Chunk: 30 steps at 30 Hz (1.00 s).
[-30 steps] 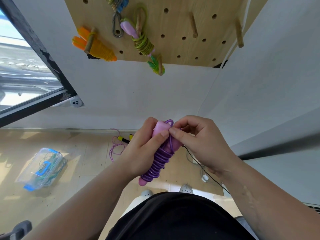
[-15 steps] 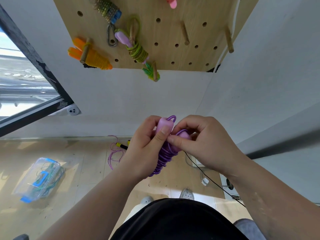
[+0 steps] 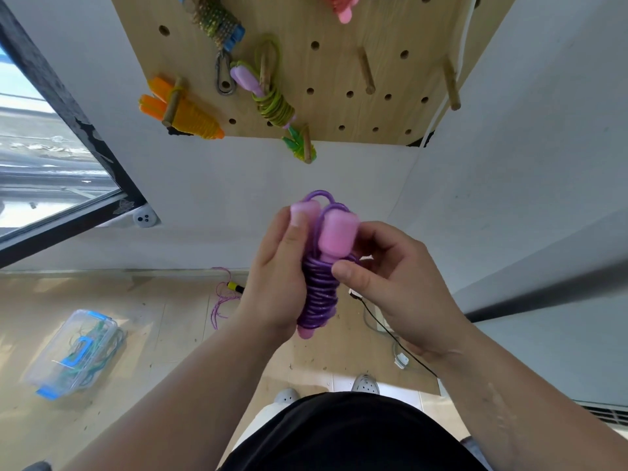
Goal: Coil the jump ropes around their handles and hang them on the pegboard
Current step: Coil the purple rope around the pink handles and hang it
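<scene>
We grip the coiled purple plastic jump rope [image 3: 319,294], left hand [image 3: 282,283] clamping, right hand [image 3: 390,283] seemingly pinching; next, a free wooden peg [image 3: 367,74], frame top.

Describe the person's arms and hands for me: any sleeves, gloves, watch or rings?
The left hand and right hand wear no gloves and no rings that show, and the visible nails are short. The left forearm and right forearm are uncovered to the frame edge, with no sleeve, watch or band. A black top shows between them.

Bright daylight, wide-angle edge distortion.
</scene>
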Motion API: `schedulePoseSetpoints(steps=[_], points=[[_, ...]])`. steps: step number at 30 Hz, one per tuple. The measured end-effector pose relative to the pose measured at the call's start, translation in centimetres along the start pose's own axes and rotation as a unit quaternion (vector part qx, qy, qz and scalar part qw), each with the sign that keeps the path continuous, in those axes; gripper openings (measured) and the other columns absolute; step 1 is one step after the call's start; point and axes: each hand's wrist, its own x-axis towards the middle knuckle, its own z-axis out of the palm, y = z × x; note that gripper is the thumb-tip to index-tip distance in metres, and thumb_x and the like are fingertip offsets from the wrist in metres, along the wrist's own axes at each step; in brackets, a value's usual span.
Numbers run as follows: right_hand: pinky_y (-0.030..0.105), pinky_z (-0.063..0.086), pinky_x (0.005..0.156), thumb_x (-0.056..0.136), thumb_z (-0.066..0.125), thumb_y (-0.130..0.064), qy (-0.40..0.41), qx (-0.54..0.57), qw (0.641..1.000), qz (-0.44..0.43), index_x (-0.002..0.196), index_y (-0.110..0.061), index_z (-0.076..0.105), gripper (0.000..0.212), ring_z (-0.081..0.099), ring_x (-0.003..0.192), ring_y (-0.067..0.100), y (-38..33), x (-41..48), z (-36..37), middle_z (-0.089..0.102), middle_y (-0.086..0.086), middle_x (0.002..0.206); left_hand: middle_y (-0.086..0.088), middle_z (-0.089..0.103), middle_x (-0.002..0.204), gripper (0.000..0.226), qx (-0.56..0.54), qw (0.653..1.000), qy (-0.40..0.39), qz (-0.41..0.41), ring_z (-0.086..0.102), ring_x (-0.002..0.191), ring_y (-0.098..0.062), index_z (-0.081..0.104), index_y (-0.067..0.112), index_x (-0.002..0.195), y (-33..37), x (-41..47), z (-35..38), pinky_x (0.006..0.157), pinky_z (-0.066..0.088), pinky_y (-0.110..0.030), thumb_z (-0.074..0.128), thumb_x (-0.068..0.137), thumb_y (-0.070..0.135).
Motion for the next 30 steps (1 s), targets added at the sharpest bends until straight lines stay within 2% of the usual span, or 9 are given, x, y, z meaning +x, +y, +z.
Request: schedulePoseSetpoints(steps=[3, 6, 11, 14, 16, 19, 21, 25, 30], points=[[0.046, 0.053, 0.08, 0.085, 0.074, -0.022, -0.023, -0.029, 0.999, -0.01, 0.113, -0.023, 0.074, 0.027, 0.068, 0.09, 0.016, 0.7, -0.1, -0.6, 0.074, 0.001, 0.102, -0.025, 0.07, 0.086, 0.049, -0.059, 0.992, 0.027, -0.112, 0.063, 0.059, -0.038, 0.065, 0.011, 0.115, -0.2, 0.0, -0.9, 0.052, 0.056, -0.047, 0.039, 0.104, 0.051], [0.039, 0.054, 0.076, 0.089, 0.071, -0.017, -0.023, -0.118, 0.992, -0.043, 0.098, -0.023, 0.077, 0.012, 0.067, 0.086, 0.016, 1.1, -0.3, -0.8, 0.072, -0.006, 0.094, -0.025, 0.069, 0.085, 0.063, -0.101, 0.979, 0.013, -0.179, 0.066, 0.062, -0.038, 0.064, -0.003, 0.114, -0.9, -0.2, -1.5, 0.055, 0.056, -0.04, 0.042, 0.102, 0.055], [0.019, 0.049, 0.069, 0.094, 0.067, -0.02, -0.007, -0.241, 0.966, -0.094, 0.09, -0.025, 0.071, 0.008, 0.065, 0.081, 0.011, 1.1, -0.4, -0.5, 0.068, -0.014, 0.082, -0.021, 0.07, 0.092, 0.056, -0.125, 0.961, 0.012, -0.247, 0.066, 0.073, -0.034, 0.072, 0.001, 0.108, -2.1, 0.2, -1.7, 0.069, 0.057, -0.042, 0.056, 0.092, 0.053], [0.021, 0.041, 0.064, 0.089, 0.069, -0.033, -0.013, -0.345, 0.928, -0.137, 0.077, -0.022, 0.061, 0.018, 0.054, 0.072, 0.01, 1.6, -0.1, 0.6, 0.055, -0.013, 0.069, -0.024, 0.07, 0.104, 0.062, -0.148, 0.959, 0.027, -0.241, 0.069, 0.093, -0.035, 0.068, 0.002, 0.118, -2.5, 0.4, -1.5, 0.089, 0.056, -0.047, 0.047, 0.097, 0.057], [0.022, 0.039, 0.063, 0.088, 0.071, -0.034, -0.021, -0.345, 0.929, -0.128, 0.074, -0.022, 0.057, 0.023, 0.052, 0.07, 0.011, 2.0, 0.1, 1.4, 0.053, -0.013, 0.067, -0.019, 0.07, 0.103, 0.058, -0.128, 0.968, 0.007, -0.216, 0.069, 0.093, -0.032, 0.064, 0.008, 0.122, -2.6, 0.3, -1.8, 0.084, 0.058, -0.045, 0.057, 0.093, 0.058], [0.019, 0.04, 0.06, 0.089, 0.074, -0.029, 0.006, -0.259, 0.963, -0.078, 0.073, -0.021, 0.063, 0.02, 0.052, 0.061, 0.009, 2.3, 0.8, 1.5, 0.056, -0.015, 0.062, -0.014, 0.073, 0.108, 0.045, -0.08, 0.977, -0.032, -0.193, 0.072, 0.093, -0.027, 0.064, 0.019, 0.124, -2.4, 0.0, -2.6, 0.079, 0.06, -0.041, 0.075, 0.085, 0.037], [0.021, 0.044, 0.061, 0.089, 0.076, -0.023, 0.011, -0.207, 0.977, -0.051, 0.075, -0.019, 0.066, 0.017, 0.052, 0.059, 0.006, 2.1, 1.4, 1.4, 0.059, -0.011, 0.061, -0.013, 0.075, 0.112, 0.047, -0.08, 0.98, -0.022, -0.183, 0.073, 0.093, -0.026, 0.065, 0.019, 0.125, -2.3, 0.0, -3.0, 0.077, 0.06, -0.039, 0.073, 0.081, 0.031], [0.037, 0.059, 0.078, 0.089, 0.076, -0.015, -0.03, -0.109, 0.994, -0.006, 0.086, -0.023, 0.076, 0.009, 0.069, 0.078, 0.017, 1.6, 2.6, 0.5, 0.073, -0.004, 0.079, -0.016, 0.072, 0.116, 0.045, -0.137, 0.978, 0.047, -0.148, 0.07, 0.095, -0.028, 0.065, 0.007, 0.124, -2.1, 0.9, -3.1, 0.082, 0.059, -0.045, 0.067, 0.085, 0.027], [0.016, 0.05, 0.069, 0.088, 0.073, -0.01, -0.037, -0.191, 0.981, -0.004, 0.087, -0.033, 0.074, 0.023, 0.065, 0.074, 0.004, 1.7, 4.3, -1.8, 0.071, -0.012, 0.08, -0.014, 0.067, 0.104, 0.026, -0.133, 0.975, 0.103, -0.142, 0.063, 0.088, -0.028, 0.062, 0.003, 0.119, -3.2, 2.4, -2.1, 0.072, 0.053, -0.043, 0.06, 0.097, 0.017]])
